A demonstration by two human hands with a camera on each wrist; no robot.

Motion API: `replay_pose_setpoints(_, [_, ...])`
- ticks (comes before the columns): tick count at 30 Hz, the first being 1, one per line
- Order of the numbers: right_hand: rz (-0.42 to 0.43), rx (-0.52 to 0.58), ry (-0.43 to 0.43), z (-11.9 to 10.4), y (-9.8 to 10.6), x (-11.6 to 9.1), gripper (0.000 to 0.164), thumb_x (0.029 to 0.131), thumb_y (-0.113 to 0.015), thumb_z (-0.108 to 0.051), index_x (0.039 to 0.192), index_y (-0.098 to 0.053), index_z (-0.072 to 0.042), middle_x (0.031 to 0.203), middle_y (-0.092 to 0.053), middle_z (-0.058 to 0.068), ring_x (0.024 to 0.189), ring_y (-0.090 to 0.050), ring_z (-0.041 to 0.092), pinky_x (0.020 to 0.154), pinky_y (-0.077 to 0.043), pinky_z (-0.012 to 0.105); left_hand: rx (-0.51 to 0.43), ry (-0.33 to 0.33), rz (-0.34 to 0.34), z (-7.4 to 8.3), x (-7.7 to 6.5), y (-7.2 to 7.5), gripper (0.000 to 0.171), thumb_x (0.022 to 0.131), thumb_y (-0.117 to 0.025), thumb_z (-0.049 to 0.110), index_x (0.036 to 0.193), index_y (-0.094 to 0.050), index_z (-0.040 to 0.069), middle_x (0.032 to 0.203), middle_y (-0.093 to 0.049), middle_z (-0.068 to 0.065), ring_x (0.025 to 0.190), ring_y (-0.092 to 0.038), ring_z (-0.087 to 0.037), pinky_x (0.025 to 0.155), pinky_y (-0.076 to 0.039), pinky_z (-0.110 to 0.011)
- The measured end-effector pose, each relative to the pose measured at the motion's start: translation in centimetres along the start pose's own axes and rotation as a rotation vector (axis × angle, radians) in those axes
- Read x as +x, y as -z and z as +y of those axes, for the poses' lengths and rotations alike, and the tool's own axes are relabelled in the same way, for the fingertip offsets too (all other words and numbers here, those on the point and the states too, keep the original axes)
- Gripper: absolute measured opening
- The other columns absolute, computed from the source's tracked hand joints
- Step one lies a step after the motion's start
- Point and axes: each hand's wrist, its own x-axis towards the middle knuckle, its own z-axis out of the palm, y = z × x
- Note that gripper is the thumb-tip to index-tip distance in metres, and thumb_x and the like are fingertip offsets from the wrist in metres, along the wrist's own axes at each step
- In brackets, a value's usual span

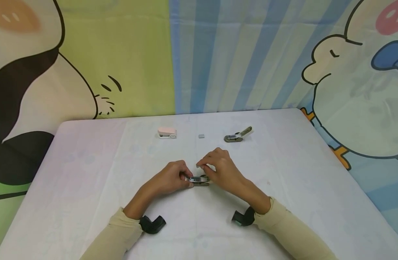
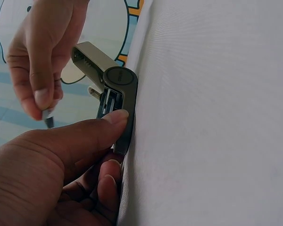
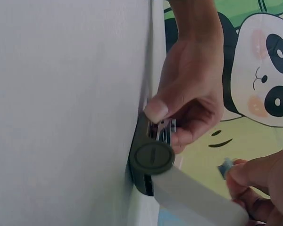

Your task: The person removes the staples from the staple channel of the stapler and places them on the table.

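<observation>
My left hand (image 1: 173, 177) grips the front end of an olive-green stapler (image 2: 124, 82) on the white table, its thumb over the magazine. The stapler's top arm is swung up and back, exposing the metal magazine (image 2: 111, 101). My right hand (image 1: 222, 172) is raised just above and right of the stapler. Between its thumb and index finger it pinches a short grey strip of staples (image 3: 224, 167), held apart from the magazine in the right wrist view.
Farther back on the table (image 1: 121, 216) stand a pale pink stapler (image 1: 167, 133), a small grey staple strip (image 1: 201, 136) and a second olive stapler (image 1: 236, 137) with its arm raised. A cartoon-printed curtain (image 1: 234, 54) hangs behind. Black wrist cameras (image 1: 152, 224) sit on both forearms.
</observation>
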Motion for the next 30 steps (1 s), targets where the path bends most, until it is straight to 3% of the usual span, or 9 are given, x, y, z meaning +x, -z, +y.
replay_pose_setpoints(6, [0.127, 0.033, 0.037, 2.1, 0.4, 0.8, 0.015, 0.084, -0.073, 0.002, 0.094, -0.076, -0.009, 0.093, -0.07, 0.001, 0.086, -0.053, 0.02, 0.077, -0.04, 0.04, -0.008, 0.006, 0.0, 0.1, -0.1, -0.1, 0.015, 0.077, -0.082, 0.008, 0.089, -0.074, 0.007, 0.082, -0.057, 0.003, 0.069, -0.054, -0.01, 0.062, -0.047, -0.026])
replay_pose_setpoints(13, [0.187, 0.057, -0.024, 4.6, 0.9, 1.7, 0.017, 0.083, -0.073, 0.006, 0.094, -0.076, -0.006, 0.09, -0.071, 0.004, 0.083, -0.053, 0.022, 0.069, -0.044, 0.038, -0.009, 0.014, 0.002, 0.1, -0.1, -0.2, 0.016, 0.076, -0.082, 0.007, 0.089, -0.073, 0.008, 0.082, -0.058, 0.004, 0.069, -0.053, -0.01, 0.061, -0.046, -0.025])
replay_pose_setpoints(18, [0.14, 0.082, -0.158, 6.1, 0.6, 2.5, 0.015, 0.086, -0.071, 0.001, 0.096, -0.077, -0.009, 0.091, -0.071, 0.002, 0.082, -0.053, 0.021, 0.067, -0.045, 0.042, -0.001, 0.008, 0.005, 0.1, -0.1, -0.1, 0.016, 0.076, -0.082, 0.007, 0.089, -0.074, 0.007, 0.082, -0.058, 0.004, 0.069, -0.053, -0.01, 0.061, -0.046, -0.025])
replay_pose_setpoints(22, [0.051, 0.088, -0.266, 7.0, 0.0, 3.2, 0.015, 0.089, -0.07, -0.004, 0.098, -0.077, -0.012, 0.09, -0.07, 0.0, 0.082, -0.053, 0.02, 0.07, -0.046, 0.037, 0.001, 0.002, 0.001, 0.2, -0.1, -0.1, 0.015, 0.077, -0.082, 0.008, 0.09, -0.074, 0.007, 0.082, -0.058, 0.003, 0.07, -0.053, -0.01, 0.061, -0.046, -0.025])
replay_pose_setpoints(26, [-0.05, 0.065, -0.311, 7.8, -0.8, 3.9, 0.015, 0.091, -0.067, -0.005, 0.099, -0.078, -0.012, 0.092, -0.071, 0.001, 0.083, -0.054, 0.02, 0.073, -0.045, 0.034, 0.008, 0.004, 0.003, 0.2, -0.1, -0.1, 0.015, 0.077, -0.082, 0.008, 0.09, -0.074, 0.007, 0.082, -0.057, 0.004, 0.07, -0.053, -0.009, 0.062, -0.046, -0.025])
replay_pose_setpoints(30, [-0.096, 0.051, -0.316, 8.5, -1.6, 4.5, 0.015, 0.09, -0.066, -0.002, 0.098, -0.078, -0.009, 0.094, -0.072, 0.005, 0.083, -0.055, 0.021, 0.073, -0.045, 0.035, 0.008, 0.011, 0.0, 0.3, -0.2, 0.0, 0.015, 0.078, -0.081, 0.009, 0.09, -0.073, 0.008, 0.081, -0.057, 0.003, 0.07, -0.053, -0.01, 0.063, -0.046, -0.025])
